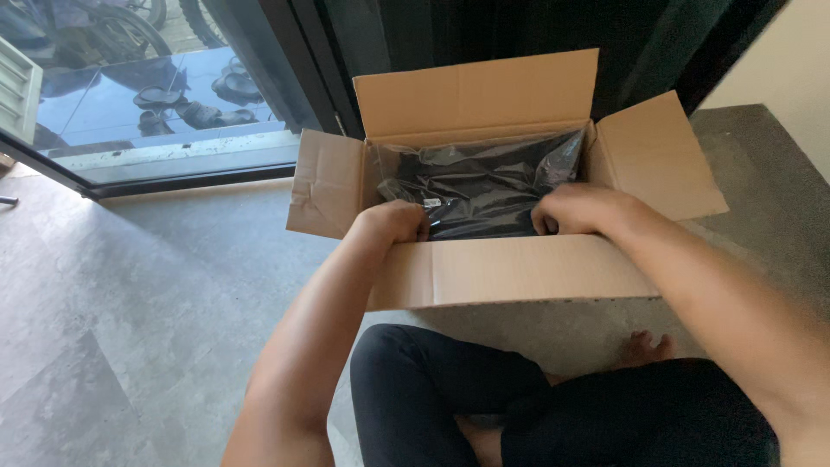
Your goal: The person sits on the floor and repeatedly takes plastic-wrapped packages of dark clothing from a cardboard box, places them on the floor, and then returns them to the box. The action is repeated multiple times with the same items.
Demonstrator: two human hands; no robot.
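Black item in a clear plastic bag (484, 186) is sitting inside the open cardboard box (519, 268), centre of frame, filling most of the opening. Left hand (393, 220) is curling over the near left edge of the bag, fingers pressed together into the film. Right hand (577, 210) is doing the same at the near right edge, fingers tucked down between bag and box wall; cannot tell how much of the item itself either hand is actually gripping. All four flaps (659, 156) are folding outward. Box is resting on grey floor (130, 285), person sitting cross-legged at bottom of frame, glass door (156, 104) at upper left. Risk, as I judge it: the film is slick and loose, so the fingers may be pinching only plastic, which could stretch, tear or slip. The tight fit could also drag the box along.
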